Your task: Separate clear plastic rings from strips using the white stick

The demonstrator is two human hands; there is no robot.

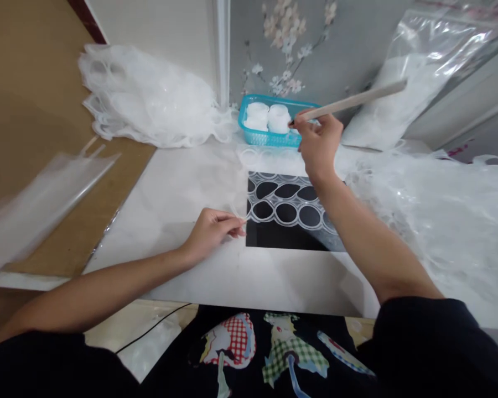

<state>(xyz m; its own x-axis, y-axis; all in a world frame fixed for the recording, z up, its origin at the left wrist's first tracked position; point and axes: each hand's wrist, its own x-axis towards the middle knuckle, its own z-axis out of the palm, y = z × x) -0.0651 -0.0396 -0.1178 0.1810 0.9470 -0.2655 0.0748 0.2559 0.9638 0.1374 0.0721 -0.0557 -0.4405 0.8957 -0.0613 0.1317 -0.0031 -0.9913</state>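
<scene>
My right hand [320,143] is closed around a long pale wooden stick [357,99] with a dark tip, possibly a brush. The tip points down to the left, beside white pots [278,119] in a turquoise basket [265,138]. I cannot tell whether it touches them. On the white table, my left hand [218,229] pinches the left end of a white lace strip [286,213] with oval openings. The strip lies across a black mat [290,236], and my right forearm hides its right part.
A heap of white netted material [149,99] sits at the back left, with another sheer white pile [452,204] at the right. A filled clear plastic bag [402,83] leans at the back right. Clear plastic film [45,199] lies over brown board on the left.
</scene>
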